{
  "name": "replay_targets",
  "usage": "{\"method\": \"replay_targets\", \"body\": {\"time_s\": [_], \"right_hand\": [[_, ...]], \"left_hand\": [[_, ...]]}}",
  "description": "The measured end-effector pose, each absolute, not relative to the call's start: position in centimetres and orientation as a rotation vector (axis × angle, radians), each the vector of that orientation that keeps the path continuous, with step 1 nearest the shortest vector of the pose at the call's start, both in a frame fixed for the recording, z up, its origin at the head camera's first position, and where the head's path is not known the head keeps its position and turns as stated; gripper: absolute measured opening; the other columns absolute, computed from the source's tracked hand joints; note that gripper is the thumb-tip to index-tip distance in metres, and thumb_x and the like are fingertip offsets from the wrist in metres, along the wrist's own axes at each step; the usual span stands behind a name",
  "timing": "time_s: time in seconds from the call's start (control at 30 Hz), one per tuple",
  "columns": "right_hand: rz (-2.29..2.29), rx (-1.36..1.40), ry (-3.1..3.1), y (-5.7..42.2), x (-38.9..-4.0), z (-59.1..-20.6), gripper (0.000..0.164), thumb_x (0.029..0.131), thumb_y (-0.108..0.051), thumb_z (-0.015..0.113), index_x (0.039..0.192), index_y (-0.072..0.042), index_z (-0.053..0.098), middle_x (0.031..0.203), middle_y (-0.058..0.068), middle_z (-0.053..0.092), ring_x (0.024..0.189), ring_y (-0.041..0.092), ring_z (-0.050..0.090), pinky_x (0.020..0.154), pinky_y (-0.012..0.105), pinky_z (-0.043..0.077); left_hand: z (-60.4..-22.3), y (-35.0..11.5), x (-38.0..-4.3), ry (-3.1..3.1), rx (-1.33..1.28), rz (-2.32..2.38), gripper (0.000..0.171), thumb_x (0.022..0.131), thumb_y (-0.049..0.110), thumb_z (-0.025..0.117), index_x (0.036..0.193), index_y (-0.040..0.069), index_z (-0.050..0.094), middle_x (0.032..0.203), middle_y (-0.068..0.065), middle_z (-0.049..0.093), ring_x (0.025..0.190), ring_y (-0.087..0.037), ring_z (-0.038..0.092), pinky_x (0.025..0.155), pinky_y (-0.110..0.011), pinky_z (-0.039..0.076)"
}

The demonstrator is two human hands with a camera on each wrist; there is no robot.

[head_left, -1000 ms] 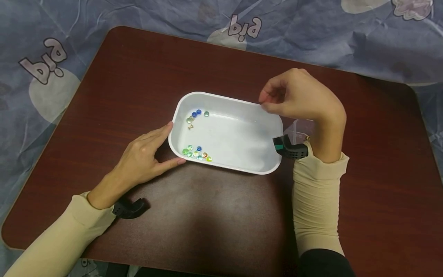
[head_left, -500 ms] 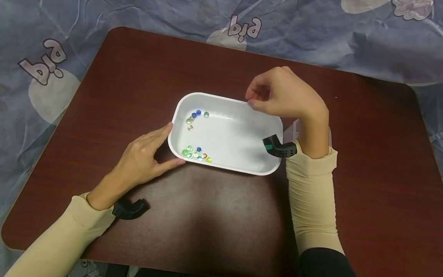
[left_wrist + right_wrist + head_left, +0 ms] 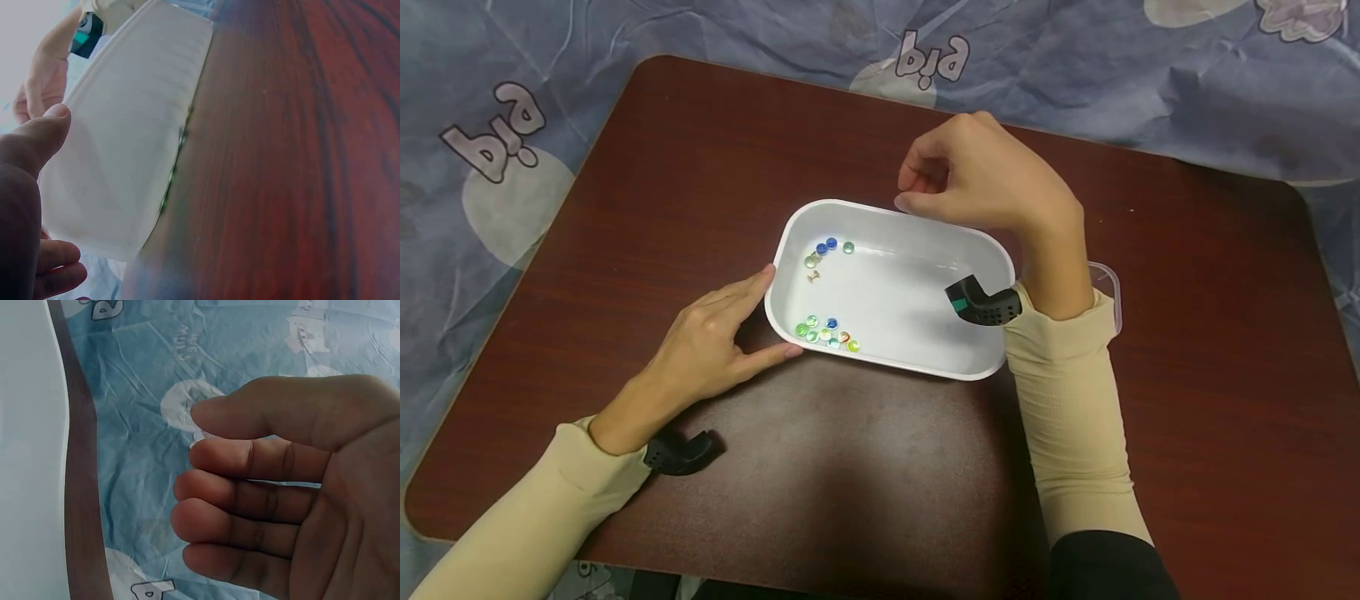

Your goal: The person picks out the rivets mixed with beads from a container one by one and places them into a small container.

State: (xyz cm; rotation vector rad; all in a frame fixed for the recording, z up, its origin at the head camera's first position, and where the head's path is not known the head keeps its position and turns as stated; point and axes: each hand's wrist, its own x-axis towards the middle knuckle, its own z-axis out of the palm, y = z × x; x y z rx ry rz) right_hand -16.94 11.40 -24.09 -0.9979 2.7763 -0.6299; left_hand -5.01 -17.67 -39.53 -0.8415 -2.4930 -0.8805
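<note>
My left hand (image 3: 703, 342) steadies the left end of a white tray (image 3: 917, 287). Its fingers lie straight along the short side and the thumb (image 3: 50, 128) touches the near long wall. In the tray, several glass marbles (image 3: 826, 333) gather along the near left edge, with others (image 3: 826, 246) at the far left. Among the far ones lies a small gold pushpin (image 3: 813, 276). Above the tray's far rim hovers my right hand (image 3: 992, 171), wrist bent, fingers curled, thumb and forefinger tips close together. Whether something small sits between those tips is hidden.
A clear plastic box (image 3: 1107, 292) stands right of the tray, mostly hidden by the right forearm. Tiny white specks (image 3: 1132, 210) lie on the brown table (image 3: 1210, 350). Behind the table hangs blue printed cloth (image 3: 737, 33).
My right hand has moved left and away from me, from the tray's far right corner to beyond the middle of its far rim. The left hand, tray and marbles stay in place.
</note>
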Motion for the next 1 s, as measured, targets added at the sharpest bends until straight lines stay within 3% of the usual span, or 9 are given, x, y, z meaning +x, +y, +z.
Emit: {"method": "replay_targets", "body": {"time_s": [0.43, 1.0], "right_hand": [[-0.659, -1.101, 2.665, 7.4, -18.6, -26.4, 0.012, 0.087, -0.015, 0.068, 0.078, -0.008, 0.071, 0.073, 0.001, 0.066, 0.067, 0.010, 0.056, 0.066, 0.023, 0.046], [-0.741, -1.159, 2.345, 4.9, -19.4, -31.0, 0.009, 0.085, -0.004, 0.067, 0.090, -0.005, 0.075, 0.083, 0.001, 0.070, 0.074, 0.011, 0.062, 0.073, 0.024, 0.051]], "left_hand": [[-39.6, -17.6, -5.0, -2.466, -0.847, -0.864, 0.092, 0.089, 0.068, 0.055, 0.139, -0.008, 0.051, 0.124, -0.028, 0.062, 0.110, -0.041, 0.064, 0.089, -0.056, 0.050], [-39.6, -17.6, -5.0, -2.449, -0.853, -0.862, 0.090, 0.089, 0.067, 0.057, 0.138, -0.008, 0.051, 0.121, -0.028, 0.064, 0.108, -0.040, 0.065, 0.087, -0.056, 0.051]]}}
